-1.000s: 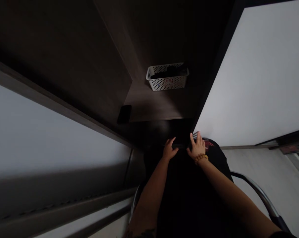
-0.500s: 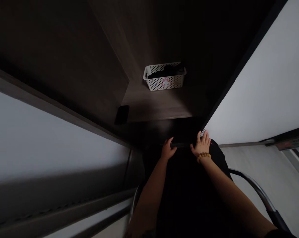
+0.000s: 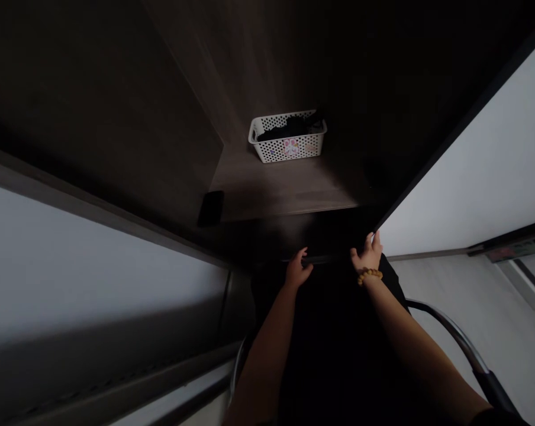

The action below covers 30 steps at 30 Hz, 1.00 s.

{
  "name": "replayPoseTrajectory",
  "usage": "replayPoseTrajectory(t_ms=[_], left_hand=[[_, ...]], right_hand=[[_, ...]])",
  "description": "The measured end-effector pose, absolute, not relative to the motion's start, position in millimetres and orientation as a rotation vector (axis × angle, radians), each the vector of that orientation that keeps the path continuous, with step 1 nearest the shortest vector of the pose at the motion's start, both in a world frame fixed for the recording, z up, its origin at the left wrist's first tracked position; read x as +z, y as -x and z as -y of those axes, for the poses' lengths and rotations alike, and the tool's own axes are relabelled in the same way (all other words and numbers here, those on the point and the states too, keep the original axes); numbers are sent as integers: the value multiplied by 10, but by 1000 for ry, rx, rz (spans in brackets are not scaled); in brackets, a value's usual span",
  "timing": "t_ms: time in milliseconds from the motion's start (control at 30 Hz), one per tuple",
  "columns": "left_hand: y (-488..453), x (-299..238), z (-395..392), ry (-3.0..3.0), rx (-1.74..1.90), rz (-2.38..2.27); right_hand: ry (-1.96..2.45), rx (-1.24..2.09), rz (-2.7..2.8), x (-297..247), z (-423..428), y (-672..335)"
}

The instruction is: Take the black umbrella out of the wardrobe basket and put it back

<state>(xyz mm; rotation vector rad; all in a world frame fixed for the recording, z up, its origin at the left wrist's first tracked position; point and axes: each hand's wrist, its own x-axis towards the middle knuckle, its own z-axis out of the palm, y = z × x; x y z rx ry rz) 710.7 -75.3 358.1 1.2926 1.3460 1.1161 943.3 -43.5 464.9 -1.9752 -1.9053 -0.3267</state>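
Note:
My left hand curls over the left part of a thin dark bar, which looks like the top edge of something dark in front of me. My right hand, with a bead bracelet on the wrist, lies at the bar's right end. Its fingers are stretched up and touch the lower corner of a white door. Everything below the hands is too dark to make out.
Inside the dark wooden cabinet a white perforated basket with dark contents stands on a shelf. A flat black object sits on the left wall. A chrome chair arm curves at the lower right over a pale floor.
The white door's edge has shifted right, showing more of the cabinet. My right hand has moved right along the bar with it. My left hand has barely moved.

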Motion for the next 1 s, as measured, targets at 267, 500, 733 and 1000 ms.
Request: replayPoseTrajectory(t_ms=[267,500,733,1000], left_hand=[[-7138,3578,701,-1300,1065,-1335],[-7134,3593,699,-1298,1025,-1357],[-7103,3623,673,-1324,965,-1318],[-7023,3676,617,-1326,973,-1271]], right_hand=[[1999,-198,1728,4666,316,-9555],[2017,-72,1581,4715,239,-9642],[1979,-53,1467,4755,162,-9704],[1960,-36,1391,4821,69,-9789]])
